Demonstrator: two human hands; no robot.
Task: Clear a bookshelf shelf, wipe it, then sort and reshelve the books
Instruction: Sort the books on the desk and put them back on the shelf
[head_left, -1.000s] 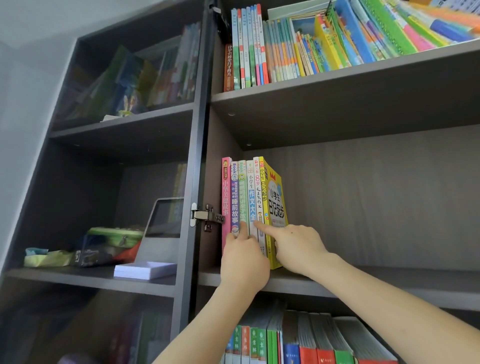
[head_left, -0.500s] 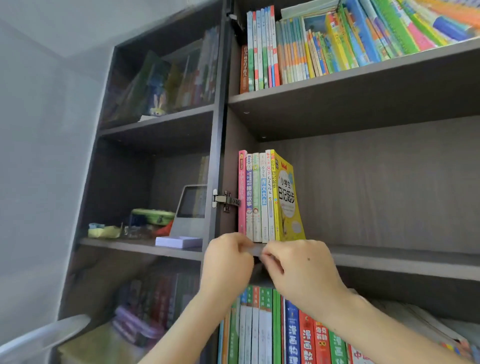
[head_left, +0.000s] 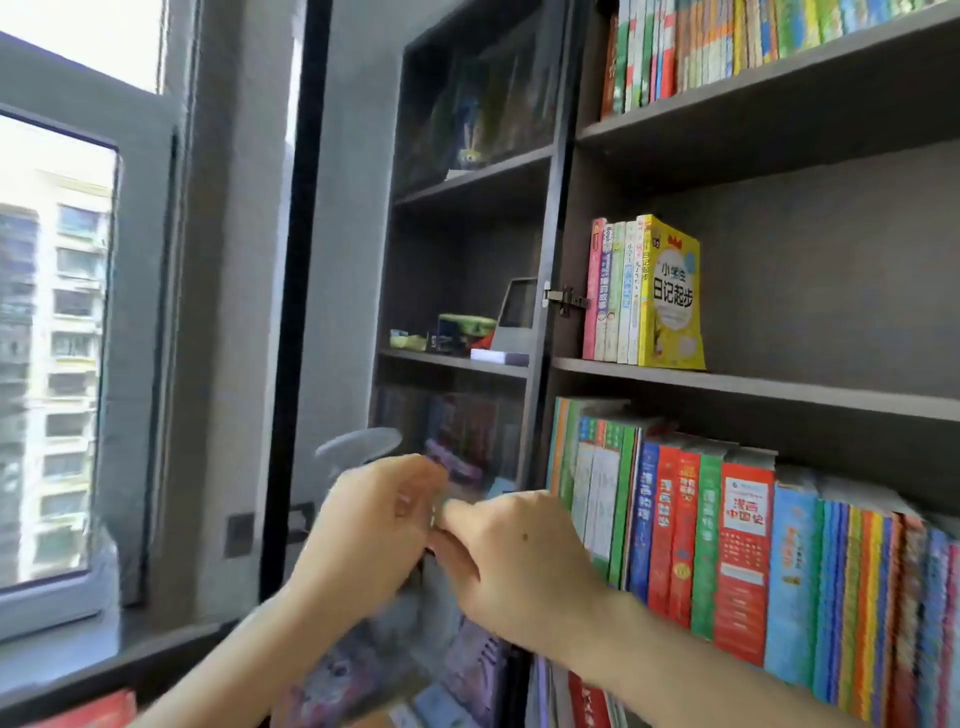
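A short row of several books (head_left: 615, 296) stands upright at the left end of the middle shelf (head_left: 805, 389), ending in a yellow book (head_left: 670, 301) whose cover faces out. The rest of that shelf is bare. My left hand (head_left: 371, 535) and my right hand (head_left: 519, 561) are well below the shelf, in front of the cabinet's lower part. They touch each other, fingers loosely curled. Both are blurred, and I see nothing held in either.
Packed rows of colourful books fill the lower shelf (head_left: 737, 551) and the upper shelf (head_left: 691, 52). To the left is a glass-fronted cabinet (head_left: 467, 260) with a small screen (head_left: 517, 312) and oddments. Farther left are a wall and a window (head_left: 57, 338).
Both hands have left the book spines on the middle shelf and dropped down and left, coming together. My view has swung left, bringing the window into sight.
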